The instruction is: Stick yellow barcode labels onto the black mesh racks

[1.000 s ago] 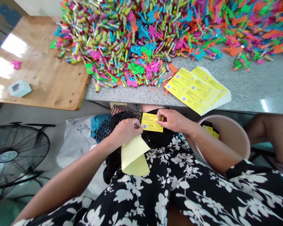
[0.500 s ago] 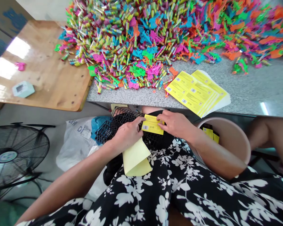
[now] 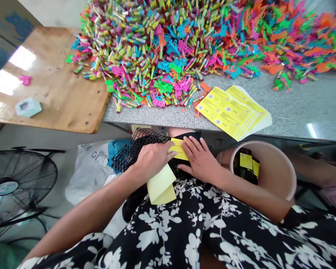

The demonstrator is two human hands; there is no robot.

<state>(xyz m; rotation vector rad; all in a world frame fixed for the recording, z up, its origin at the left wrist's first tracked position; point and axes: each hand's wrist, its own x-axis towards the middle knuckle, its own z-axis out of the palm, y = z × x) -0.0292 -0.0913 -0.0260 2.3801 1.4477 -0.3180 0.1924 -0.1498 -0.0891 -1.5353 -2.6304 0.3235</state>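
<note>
Over my lap, a small yellow printed label (image 3: 179,149) lies against a black mesh-like plastic piece (image 3: 141,134). My left hand (image 3: 154,158) pinches the label's left end between thumb and fingers. Below that palm hangs a folded pale yellow paper (image 3: 161,184), probably label backing; how it is held is hidden. My right hand (image 3: 200,158) rests with stretched, spread fingers over the label's right end, covering part of it. Fanned sheets of yellow labels (image 3: 226,110) lie at the granite table's front edge.
A large heap of colourful small tubes and plastic toy pieces (image 3: 145,56) covers the back of the granite table (image 3: 156,117). A pinkish bucket (image 3: 280,164) holding black pieces with yellow labels stands at right. At left are a wooden table (image 3: 70,93) and a black fan (image 3: 19,186).
My right hand has gone from pinching the label's right end to lying spread over it. More of the bucket's contents shows. The person at right has shifted.
</note>
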